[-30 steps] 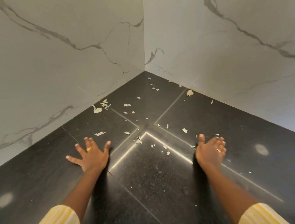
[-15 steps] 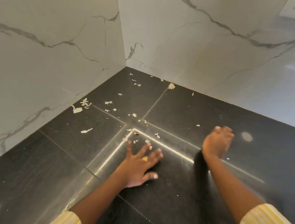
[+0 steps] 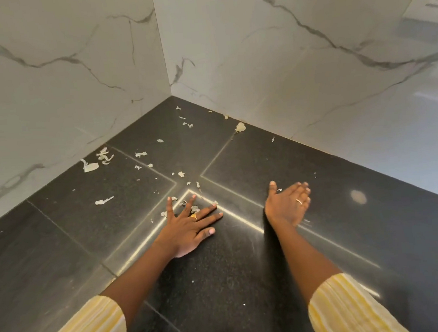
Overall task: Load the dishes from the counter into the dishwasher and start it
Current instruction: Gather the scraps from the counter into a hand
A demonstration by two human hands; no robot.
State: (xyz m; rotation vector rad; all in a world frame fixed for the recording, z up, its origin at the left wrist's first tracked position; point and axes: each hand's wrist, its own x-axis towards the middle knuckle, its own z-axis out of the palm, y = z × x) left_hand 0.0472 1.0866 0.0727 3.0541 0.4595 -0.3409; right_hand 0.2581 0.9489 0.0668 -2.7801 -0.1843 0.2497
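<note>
**Left hand lands on the scraps, with no dish in sight**

Neither hand grips anything. The left hand (image 3: 189, 228) lies palm down on the black counter (image 3: 60, 246), fingers straight and spread, its fingertips among the pale scraps (image 3: 195, 209) where the bright seams (image 3: 140, 245) meet. The right hand (image 3: 289, 206) stands on edge just beside it, palm turned toward the left, fingers straight and together, empty.

A second ago the left hand was well out to the left, away from the seam corner. It has since swung inward and settled flat on the surface, while the right has opened from a loose curl into a cupped wall. That looks like the start of sweeping crumbs together, a side chore rather than loading.

More scraps lie scattered toward the corner of the marble walls (image 3: 60, 87). The dishes and the dishwasher are nowhere in view, so the loading itself appears not to be under way here.
</note>
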